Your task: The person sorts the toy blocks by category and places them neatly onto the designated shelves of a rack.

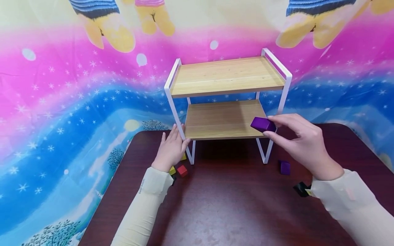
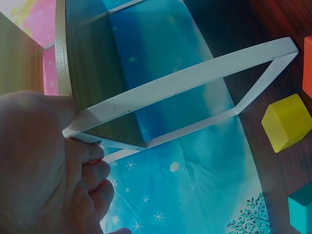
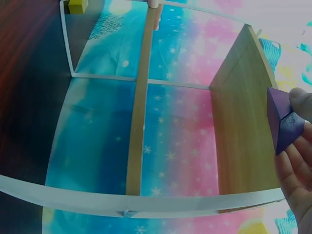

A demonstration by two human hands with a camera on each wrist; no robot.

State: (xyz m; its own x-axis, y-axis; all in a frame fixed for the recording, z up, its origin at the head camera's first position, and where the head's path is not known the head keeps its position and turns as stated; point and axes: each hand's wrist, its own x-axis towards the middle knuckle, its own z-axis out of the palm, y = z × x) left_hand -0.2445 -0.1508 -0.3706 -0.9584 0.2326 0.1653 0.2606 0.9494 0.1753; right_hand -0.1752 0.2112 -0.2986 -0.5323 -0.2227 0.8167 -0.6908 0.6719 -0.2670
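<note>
In the head view, my right hand (image 1: 303, 143) pinches a purple block (image 1: 261, 124) between thumb and fingertips, in front of the lower board's right end. The right wrist view shows this purple block (image 3: 278, 114) with angled faces, beside the top board. My left hand (image 1: 170, 148) holds the small two-tier shelf (image 1: 226, 77) by its left white leg, thumb in front and the other fingers along the outer side. In the left wrist view the left hand (image 2: 44, 161) is at the corner where the white frame (image 2: 180, 78) meets the lower board.
Another purple block (image 1: 285, 167) lies on the dark table (image 1: 227, 212) by the right leg. A black block (image 1: 301, 189) is near my right sleeve. Red (image 1: 182, 170) and yellow blocks sit by my left wrist, a teal block (image 2: 301, 207) nearby. A patterned cloth (image 1: 77, 102) hangs behind.
</note>
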